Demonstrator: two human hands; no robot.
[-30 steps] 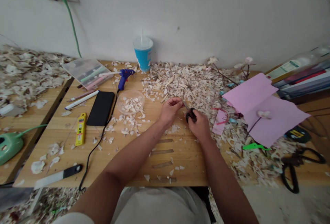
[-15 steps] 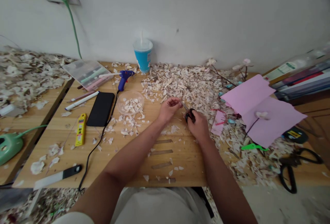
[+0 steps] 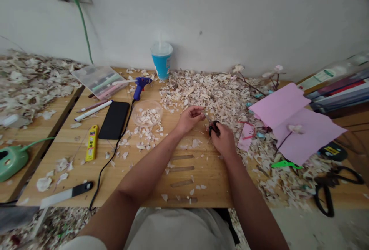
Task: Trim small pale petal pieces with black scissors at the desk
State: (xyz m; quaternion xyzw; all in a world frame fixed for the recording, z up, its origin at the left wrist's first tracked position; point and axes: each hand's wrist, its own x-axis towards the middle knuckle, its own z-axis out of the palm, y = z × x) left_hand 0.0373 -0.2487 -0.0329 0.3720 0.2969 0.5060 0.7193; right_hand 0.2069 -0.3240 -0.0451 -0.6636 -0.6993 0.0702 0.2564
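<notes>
My right hand (image 3: 224, 139) is wrapped round the black handles of small scissors (image 3: 213, 126), whose blades point up and left toward my other hand. At the blade tips, my left hand (image 3: 190, 119) is closed in a pinch; whatever lies between its thumb and fingers is too small to make out. Behind both hands spreads a heap of pale, dry scraps (image 3: 207, 88). Left of my left hand is a clear round dish (image 3: 147, 113) with small whitish pieces in it.
A blue glue gun (image 3: 140, 88), a black phone (image 3: 114, 120), a yellow box (image 3: 92, 142) and a blue cup (image 3: 162, 62) stand or lie to the left. Pink paper (image 3: 309, 133), a green tool (image 3: 285, 164) and large black scissors (image 3: 327, 188) lie at the right.
The view has shifted slightly. My hands stay close together in nearly the same place, with the scissors still in my right hand; my left fingers look slightly more extended.
</notes>
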